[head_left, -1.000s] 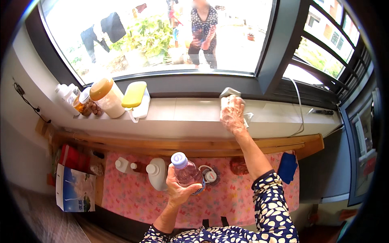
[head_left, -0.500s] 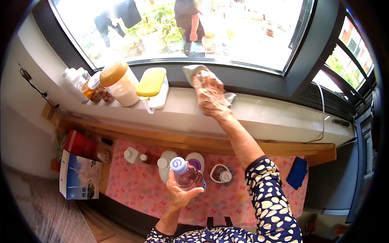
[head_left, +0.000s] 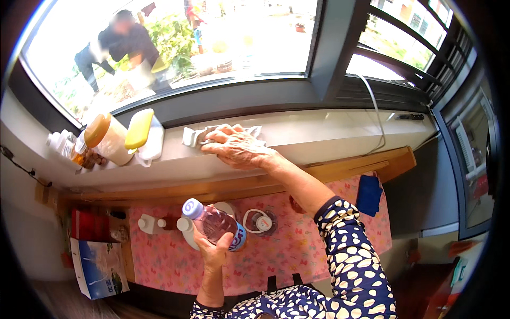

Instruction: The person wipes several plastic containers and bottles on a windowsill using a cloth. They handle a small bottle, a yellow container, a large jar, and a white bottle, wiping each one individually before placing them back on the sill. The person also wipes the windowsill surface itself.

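My right hand [head_left: 238, 147] lies flat on a white cloth [head_left: 195, 135], pressing it onto the white window sill [head_left: 329, 133]. My left hand [head_left: 212, 250] grips a clear plastic bottle [head_left: 215, 223] with a pale purple cap, held tilted above the pink patterned table cover [head_left: 297, 250]. Both arms wear a dark blue sleeve with white spots.
At the sill's left end stand a jar with an orange lid [head_left: 109, 139], a yellow-lidded box [head_left: 141, 130] and small bottles [head_left: 66, 146]. White bottles [head_left: 151, 223] and a small round container [head_left: 258, 221] sit on the table. A blue pouch [head_left: 368, 194] lies at its right. A person bends outside the window.
My right hand has slid the cloth leftward along the sill. The view has shifted to the right, and my left hand still holds the bottle.
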The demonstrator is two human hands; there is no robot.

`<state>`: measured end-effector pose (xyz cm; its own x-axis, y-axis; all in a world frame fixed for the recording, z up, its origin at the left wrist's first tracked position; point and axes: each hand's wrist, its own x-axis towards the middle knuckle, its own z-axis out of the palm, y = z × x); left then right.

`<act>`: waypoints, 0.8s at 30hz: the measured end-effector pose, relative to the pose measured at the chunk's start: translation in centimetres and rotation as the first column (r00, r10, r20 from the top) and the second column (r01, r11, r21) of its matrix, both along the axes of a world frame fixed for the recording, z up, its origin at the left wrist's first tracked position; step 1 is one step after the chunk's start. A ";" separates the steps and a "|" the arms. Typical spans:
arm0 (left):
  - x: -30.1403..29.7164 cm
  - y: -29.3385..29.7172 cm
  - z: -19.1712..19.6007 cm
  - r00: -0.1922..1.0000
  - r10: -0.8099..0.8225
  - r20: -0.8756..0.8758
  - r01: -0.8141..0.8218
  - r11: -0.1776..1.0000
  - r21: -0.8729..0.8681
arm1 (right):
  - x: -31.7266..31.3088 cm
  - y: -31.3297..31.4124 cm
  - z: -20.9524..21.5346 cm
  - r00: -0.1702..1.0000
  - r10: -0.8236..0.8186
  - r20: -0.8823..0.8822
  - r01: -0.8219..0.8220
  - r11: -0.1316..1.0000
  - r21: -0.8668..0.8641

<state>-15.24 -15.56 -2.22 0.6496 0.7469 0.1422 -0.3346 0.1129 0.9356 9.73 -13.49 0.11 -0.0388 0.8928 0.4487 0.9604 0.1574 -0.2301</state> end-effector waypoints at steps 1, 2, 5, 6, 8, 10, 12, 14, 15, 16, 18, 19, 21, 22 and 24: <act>0.4 -0.1 0.4 1.000 -0.002 -0.011 0.002 1.000 -0.014 | 0.7 -1.3 -0.1 0.996 -0.061 0.059 0.060 0.998 0.024; 0.8 -0.2 0.7 1.000 -0.002 -0.022 0.002 1.000 -0.028 | 1.5 -2.8 0.0 0.992 -0.100 0.078 0.099 0.995 0.018; 2.8 -0.1 1.6 0.999 -0.026 0.040 0.025 0.999 0.031 | 3.7 -6.9 0.6 0.965 -0.200 0.169 0.210 0.977 -0.047; 3.7 -0.1 2.1 0.998 -0.039 0.053 0.035 0.998 0.061 | 4.4 -8.5 1.1 0.949 -0.236 0.211 0.265 0.957 -0.118; 6.2 -0.2 3.3 0.992 -0.062 0.111 0.054 0.996 0.077 | 5.8 -11.7 1.4 0.933 -0.315 0.172 0.345 0.918 -0.195; 9.2 -0.3 4.3 0.991 -0.045 0.123 0.024 0.985 0.173 | 7.7 -15.0 1.1 0.903 -0.402 0.151 0.428 0.877 -0.220; 12.3 -0.5 5.6 0.996 -0.033 0.085 0.012 0.970 0.243 | 8.9 -18.2 1.6 0.850 -0.493 0.183 0.525 0.813 -0.251; 15.5 -0.5 6.2 0.997 -0.055 0.061 0.035 0.956 0.292 | 10.6 -20.4 0.8 0.842 -0.538 0.017 0.531 0.825 -0.190; 17.3 -0.6 6.2 0.991 -0.100 0.087 0.069 0.949 0.309 | 11.5 -21.5 0.4 0.829 -0.555 -0.067 0.539 0.826 -0.163; 18.9 -0.7 6.3 0.983 -0.145 0.114 0.101 0.940 0.327 | 12.3 -22.4 0.5 0.793 -0.589 -0.159 0.562 0.807 -0.182; 22.0 -1.9 6.8 0.974 -0.149 0.171 0.090 0.947 0.309 | 13.7 -24.0 0.9 0.688 -0.645 -0.333 0.605 0.763 -0.228; 23.4 -1.8 6.3 0.972 -0.136 0.192 0.071 0.948 0.311 | 14.1 -23.9 0.5 0.671 -0.644 -0.368 0.652 0.748 -0.121; 26.0 -1.8 5.5 0.976 -0.140 0.170 0.080 0.944 0.319 | 14.6 -23.7 -0.2 0.669 -0.680 -0.300 0.707 0.707 -0.027; 27.2 -2.0 5.2 0.976 -0.147 0.159 0.090 0.943 0.321 | 14.8 -23.7 -0.5 0.659 -0.703 -0.266 0.733 0.680 0.020; 29.1 -2.4 4.5 0.979 -0.133 0.152 0.074 0.936 0.344 | 14.7 -23.4 -1.2 0.670 -0.713 -0.206 0.742 0.654 0.147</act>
<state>13.82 -17.99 2.29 0.6648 0.5663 0.4871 -0.4953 -0.1539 0.8550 24.38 -36.90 -1.12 0.6500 0.4992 0.5730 0.7530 -0.5243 -0.3976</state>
